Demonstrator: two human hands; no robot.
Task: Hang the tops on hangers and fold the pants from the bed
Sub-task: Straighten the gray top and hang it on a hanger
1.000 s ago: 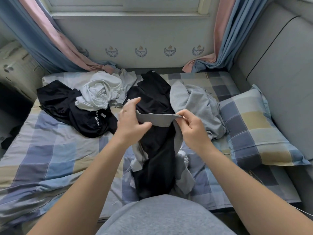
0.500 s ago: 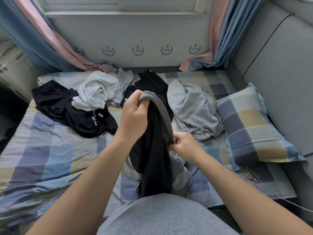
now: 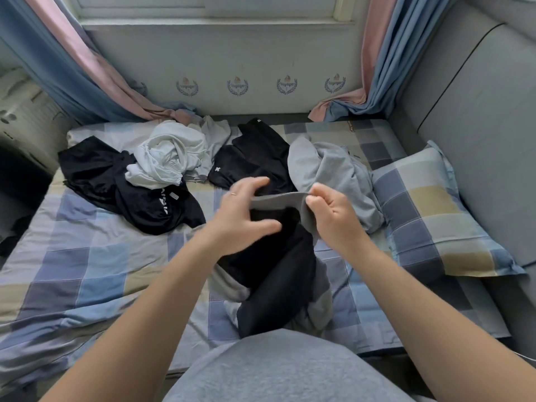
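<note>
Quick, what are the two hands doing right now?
Left hand: open, fingers spread beside the gray band.
Right hand: closed, pinching the gray band.

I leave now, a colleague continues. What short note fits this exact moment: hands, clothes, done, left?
Right hand pinches the grey band of the black-and-grey garment, whose rest lies on the bed.
Left hand: fingers spread at the band, no clear grip.
Crumpled on the bed: grey garment, black garment with white cross, black garment with white print, white top.
Done: nothing folded or hung in view; no hanger visible.
Left: all.
</note>
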